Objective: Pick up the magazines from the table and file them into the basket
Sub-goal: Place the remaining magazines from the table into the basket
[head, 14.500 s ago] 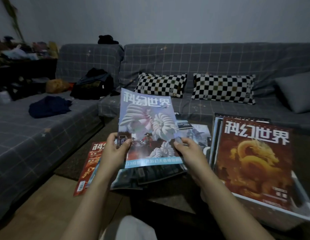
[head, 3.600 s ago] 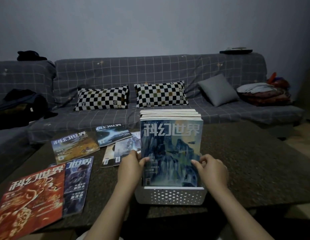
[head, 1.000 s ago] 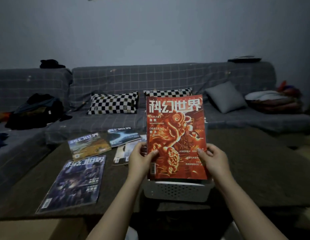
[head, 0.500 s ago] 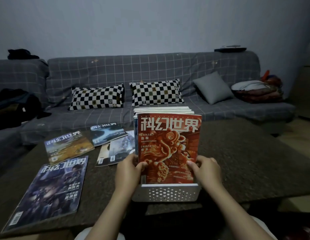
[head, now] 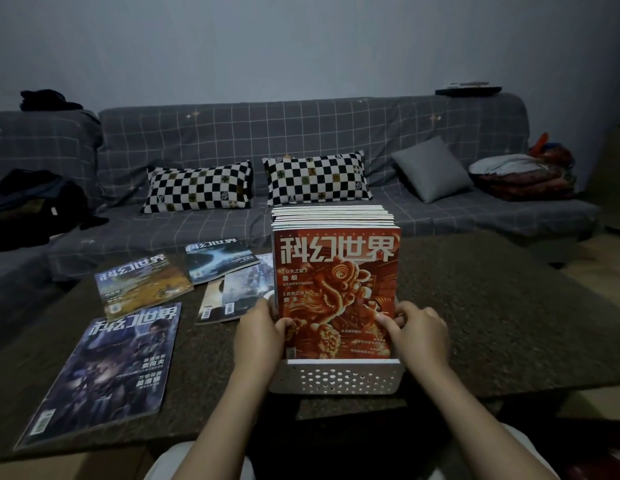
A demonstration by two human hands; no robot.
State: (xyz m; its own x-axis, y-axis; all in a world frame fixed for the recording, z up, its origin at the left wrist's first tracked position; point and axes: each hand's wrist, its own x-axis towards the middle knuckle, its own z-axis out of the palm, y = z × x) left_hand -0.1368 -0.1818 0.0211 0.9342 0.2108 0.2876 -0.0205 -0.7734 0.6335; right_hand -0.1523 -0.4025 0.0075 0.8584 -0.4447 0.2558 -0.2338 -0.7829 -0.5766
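A red magazine [head: 336, 289] stands upright at the front of the white perforated basket [head: 336, 377], with several other magazines filed upright behind it [head: 331, 216]. My left hand [head: 258, 336] grips its lower left edge, thumb on the cover. My right hand [head: 421, 332] grips its lower right edge in the same way. On the dark table [head: 509, 323] to the left lie a blue-purple magazine [head: 107, 368], a yellow-green one [head: 142, 284], a dark blue one [head: 218, 259] and two overlapping pale ones [head: 239, 292].
A grey checked sofa [head: 301, 133] runs behind the table, with two chequered cushions [head: 256, 183], a grey cushion [head: 431, 169] and folded blankets [head: 523, 178]. A dark bag [head: 35, 206] lies on the left sofa section. The table's front edge is close to my knees.
The red magazine was held up in front of me a second ago and has since gone down into the front of the basket. Both hands still hold its lower edges.
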